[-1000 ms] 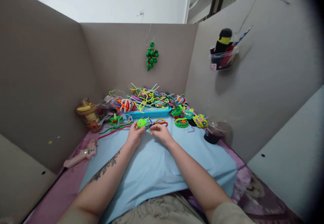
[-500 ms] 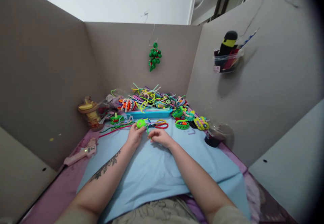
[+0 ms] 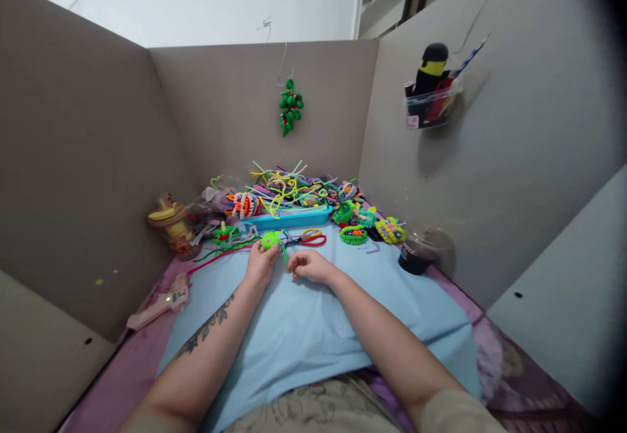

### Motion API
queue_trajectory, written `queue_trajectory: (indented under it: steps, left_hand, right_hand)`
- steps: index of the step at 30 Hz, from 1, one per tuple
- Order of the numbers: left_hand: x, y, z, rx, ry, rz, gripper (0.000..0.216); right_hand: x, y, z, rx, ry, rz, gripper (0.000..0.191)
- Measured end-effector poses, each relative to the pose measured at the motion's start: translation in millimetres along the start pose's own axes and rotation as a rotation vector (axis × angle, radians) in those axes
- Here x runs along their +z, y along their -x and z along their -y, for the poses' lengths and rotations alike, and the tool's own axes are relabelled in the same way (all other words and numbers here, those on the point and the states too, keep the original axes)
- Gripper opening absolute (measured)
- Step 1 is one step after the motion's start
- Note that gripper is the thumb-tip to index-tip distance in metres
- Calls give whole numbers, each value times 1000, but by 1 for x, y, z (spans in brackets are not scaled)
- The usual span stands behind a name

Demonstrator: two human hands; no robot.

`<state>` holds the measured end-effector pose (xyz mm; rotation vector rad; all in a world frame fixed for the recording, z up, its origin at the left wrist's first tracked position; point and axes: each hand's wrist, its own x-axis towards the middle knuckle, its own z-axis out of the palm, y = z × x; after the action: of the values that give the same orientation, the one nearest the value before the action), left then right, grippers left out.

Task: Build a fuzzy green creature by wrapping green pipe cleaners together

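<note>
My left hand is closed around the edge of a bright green round pipe-cleaner piece, held up over the light blue cloth. From that piece a short green pipe-cleaner end runs down toward my right hand. My right fingers are pinched together at its lower end. Just beyond the hands lie scissors with red and yellow handles. Pipe cleaners, red and dark green, stretch across the cloth to the left.
A blue tray heaped with colourful pipe cleaners stands at the back. Finished-looking pipe-cleaner pieces sit to its right, beside a dark cup. At left are a pink glue gun and a figurine-like container. Grey panels enclose the table.
My right hand has drawn slightly away from the left, and more of the green pipe-cleaner end shows between them. The camera view has shifted a little.
</note>
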<state>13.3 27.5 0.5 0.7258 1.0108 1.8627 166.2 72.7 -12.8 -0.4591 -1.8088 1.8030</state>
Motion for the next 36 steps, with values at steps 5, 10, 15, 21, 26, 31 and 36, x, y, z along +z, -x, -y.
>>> queue_trajectory:
  steps: [5,10,15,21,26,31,36]
  left_hand:
    - [0,1,-3,-6,-2,47,50]
    - [5,7,-3,-45,-30,114,54]
    - [11,14,-4,-72,16,229,48]
    - [12,17,-7,-159,69,286,34]
    - [12,18,-8,-221,90,250,29]
    - [8,16,-7,-338,4,230,31]
    - [7,15,-4,-384,-76,203,26]
  right_hand:
    - [1,0,2,-40,0,-76,12]
    - [-1,-4,4,-91,8,-340,22]
    - [3,-10,0,-186,130,-509,29]
    - [5,-10,-2,-239,219,-599,14]
    - [5,-9,-1,-294,375,-681,14]
    - [4,-8,-1,-276,429,-698,10]
    - [2,-4,1,-272,546,-800,10]
